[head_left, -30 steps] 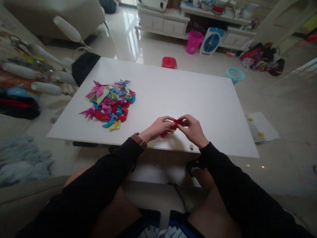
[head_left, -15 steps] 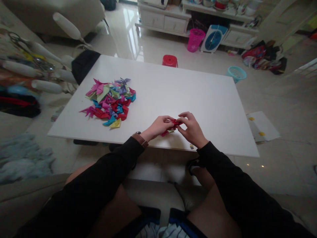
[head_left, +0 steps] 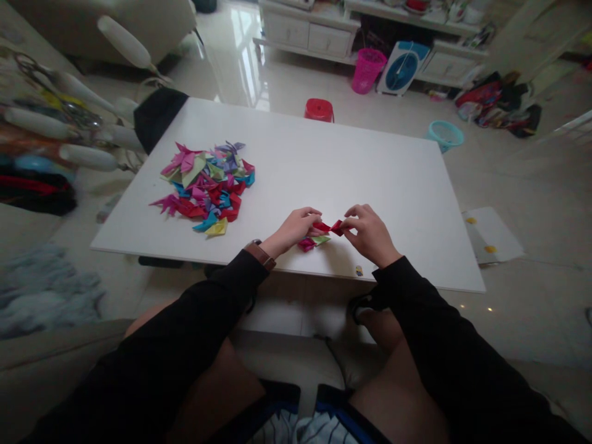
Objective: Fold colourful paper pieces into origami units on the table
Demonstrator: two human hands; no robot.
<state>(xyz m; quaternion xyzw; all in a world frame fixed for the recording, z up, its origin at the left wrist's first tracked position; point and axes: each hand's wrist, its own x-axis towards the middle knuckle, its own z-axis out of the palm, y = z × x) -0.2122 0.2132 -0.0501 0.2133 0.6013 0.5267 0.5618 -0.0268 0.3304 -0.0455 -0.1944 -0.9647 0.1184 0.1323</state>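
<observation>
Between my two hands is a piece of folded red paper, held above the white table near its front edge. Fingers of my left hand pinch its left side, partly covering it. At the other side, my right hand grips the paper between thumb and fingers. Just below my left hand lie a small magenta folded paper and a light green one on the table. Off to the left spreads a heap of folded paper pieces in pink, red, blue, green, purple and yellow.
The white table extends in front of me. A small sticker-like scrap lies by its front edge. Beyond the far edge stand a red stool, a pink basket and a blue fan. A light blue basket is at the right.
My right hand has moved slightly right, pulling away from the left. The red paper now shows stretched between them, and the magenta and green papers below are more exposed.
</observation>
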